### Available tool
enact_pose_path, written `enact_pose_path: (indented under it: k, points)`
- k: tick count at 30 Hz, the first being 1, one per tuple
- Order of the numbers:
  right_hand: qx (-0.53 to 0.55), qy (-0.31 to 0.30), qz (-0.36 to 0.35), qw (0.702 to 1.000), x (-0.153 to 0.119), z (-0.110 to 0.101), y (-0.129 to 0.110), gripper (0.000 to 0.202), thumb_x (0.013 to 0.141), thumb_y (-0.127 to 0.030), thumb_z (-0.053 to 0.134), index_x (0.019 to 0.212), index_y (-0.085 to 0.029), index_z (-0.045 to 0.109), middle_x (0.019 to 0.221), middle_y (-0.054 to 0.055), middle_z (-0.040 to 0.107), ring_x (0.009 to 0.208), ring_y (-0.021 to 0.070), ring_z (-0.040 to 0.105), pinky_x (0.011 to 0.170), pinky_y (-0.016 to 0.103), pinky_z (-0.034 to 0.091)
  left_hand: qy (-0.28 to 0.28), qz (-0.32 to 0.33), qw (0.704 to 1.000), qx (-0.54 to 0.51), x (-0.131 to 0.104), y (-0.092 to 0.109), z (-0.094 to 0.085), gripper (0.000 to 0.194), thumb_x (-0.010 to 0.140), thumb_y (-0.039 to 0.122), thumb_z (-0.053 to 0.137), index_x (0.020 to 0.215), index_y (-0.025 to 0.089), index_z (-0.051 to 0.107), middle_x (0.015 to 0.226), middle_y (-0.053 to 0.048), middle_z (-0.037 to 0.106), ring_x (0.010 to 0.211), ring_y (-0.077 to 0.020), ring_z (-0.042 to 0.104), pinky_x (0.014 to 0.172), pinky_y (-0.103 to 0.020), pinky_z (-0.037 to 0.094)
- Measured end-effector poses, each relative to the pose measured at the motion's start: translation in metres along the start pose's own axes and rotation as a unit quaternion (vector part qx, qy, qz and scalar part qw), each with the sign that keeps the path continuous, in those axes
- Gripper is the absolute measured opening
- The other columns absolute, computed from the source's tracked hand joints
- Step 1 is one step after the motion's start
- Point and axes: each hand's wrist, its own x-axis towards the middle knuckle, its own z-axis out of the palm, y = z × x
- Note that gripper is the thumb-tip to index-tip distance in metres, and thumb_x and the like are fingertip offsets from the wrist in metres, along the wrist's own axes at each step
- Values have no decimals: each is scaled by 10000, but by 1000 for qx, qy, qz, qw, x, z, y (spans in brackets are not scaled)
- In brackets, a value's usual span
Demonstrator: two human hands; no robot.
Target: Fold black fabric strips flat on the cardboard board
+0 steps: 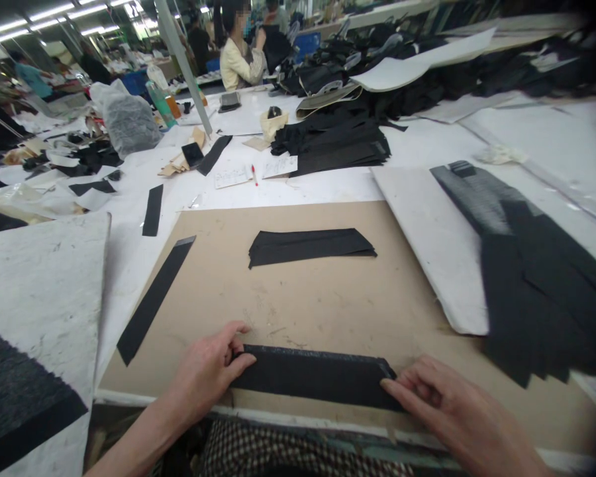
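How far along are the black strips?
Partway, apparently. Possibly done: the small stack lying on the brown board. In hand: one long strip, left hand and right hand at its ends. Possibly left: the fanned black pieces at right. Can't confirm which pile is finished.

a white table [124,192] spreads out wide, with a brown board [302,298] lying on it at the near side. on the board there's a long black strip [318,377] by the near edge, a small stack of black pieces [310,248] farther back, and a narrow black band [156,298] slanting at the left. a pale board [427,245] overlaps its right side. past it, the table carries a red pen [254,175], a cloudy plastic bag [124,119] and a pile of black cloth [340,146].
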Motion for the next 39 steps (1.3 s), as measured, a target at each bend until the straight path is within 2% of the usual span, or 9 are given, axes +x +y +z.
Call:
enact_pose_path:
  k: [7,11,13,16,18,21,27,31,39]
  points:
    - [1,-4,5,1000,1,6,6,500,856,-697,496,610,-266,550,653,18,564,579,195,563,550,323,425,31,12,998,54,-3,-4,1,330,927,334,638,1241,289,547,924,21,639,832,-194,639,735,-312,475]
    - [-3,-15,1,1000,-3,8,10,475,879,-691,490,673,-270,572,704,16,587,621,200,590,580,327,450,111,88,984,107,-8,-6,10,258,961,295,599,1210,252,547,1065,-35,626,929,-210,643,768,-314,527]
    - [-9,-7,-9,1000,-5,12,14,451,890,-681,500,719,-271,577,742,20,598,651,204,605,594,324,468,151,177,958,165,-15,-8,19,198,1011,258,488,1189,226,570,1106,-61,640,995,-220,637,842,-326,531]
    - [-9,31,-28,999,-8,18,20,392,905,-650,526,880,-267,604,928,58,636,759,220,649,641,319,518,180,317,888,281,-27,-11,33,346,1043,209,315,1214,180,615,1138,-85,685,1050,-245,630,935,-360,505]
    - [-2,65,-55,996,-9,24,24,390,915,-606,545,1081,-262,618,1144,105,619,904,242,673,724,321,557,207,348,848,342,-35,-13,39,417,1034,187,275,1256,141,625,1183,-93,700,1087,-261,625,959,-372,487]
    - [-12,87,-145,986,-10,30,30,334,950,-467,527,1231,-318,631,1349,105,548,1111,258,649,840,311,571,250,343,823,377,-46,-16,45,450,988,119,290,1267,125,643,1235,-79,706,1140,-244,616,1003,-352,440]
    - [-81,105,-256,958,-11,36,40,328,949,-300,484,1172,-396,704,1306,57,622,1104,239,676,809,282,600,303,327,822,353,-55,-17,61,382,917,70,427,1183,132,694,1265,-70,707,1214,-185,604,1216,-340,205]
    - [-105,117,-282,946,-10,39,48,339,959,-311,477,1214,-383,688,1306,58,621,1097,224,681,809,270,608,357,297,841,278,-54,-16,74,283,996,257,504,1160,140,703,1243,-76,717,1204,-189,618,1224,-341,208]
    - [-98,120,-305,940,-6,38,45,331,962,-281,494,1235,-358,664,1342,74,575,1124,217,664,824,267,605,408,258,846,226,-51,10,85,266,991,330,512,1037,168,718,1238,-108,708,1236,-245,592,1175,-391,291]
